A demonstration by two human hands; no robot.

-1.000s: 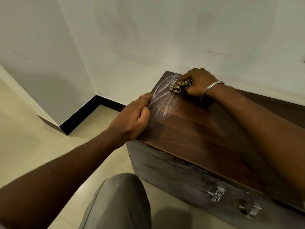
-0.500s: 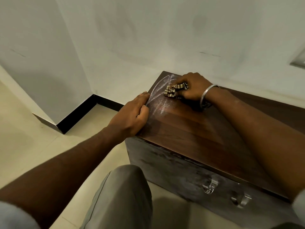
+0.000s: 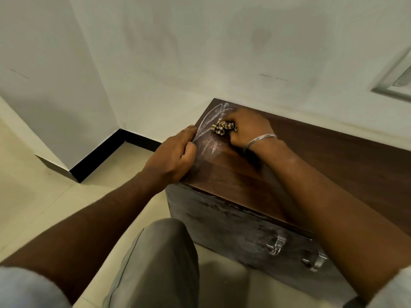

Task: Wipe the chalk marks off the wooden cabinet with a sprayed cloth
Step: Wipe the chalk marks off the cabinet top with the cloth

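Right hand (image 3: 248, 130) is closed round a bunched striped cloth (image 3: 222, 127), pressing it onto the cabinet (image 3: 300, 174) top near its 11 o'clock corner, with the cloth poking out at the hand's 9 o'clock. The chalk marks (image 3: 205, 127) lie just there: long strokes run from 12 to 7 o'clock of the cloth, and a paler haze sits at its 6 o'clock. Left hand (image 3: 173, 160) clasps the top's left edge at 8 o'clock of the cloth, fingers bent and thumb on the wood.

Risks, as I judge them:
- The wad meets the wood on a small patch, so strokes may smear into haze rather than lift.
- The left fingertips touch the lower ends of the strokes. Chalk under them may be missed or carried off on the skin.
- A hard push toward 9 o'clock could send dust over the edge onto the floor (image 3: 66, 196).

Hard to tell:
- Whether the cloth is damp, and how much of it is in the palm.
- Any marks under the right hand.
- Whether the pale smears on the front by the handles (image 3: 275, 246) are chalk or wear.
- The cabinet's right end, which is cut off at 3 o'clock.
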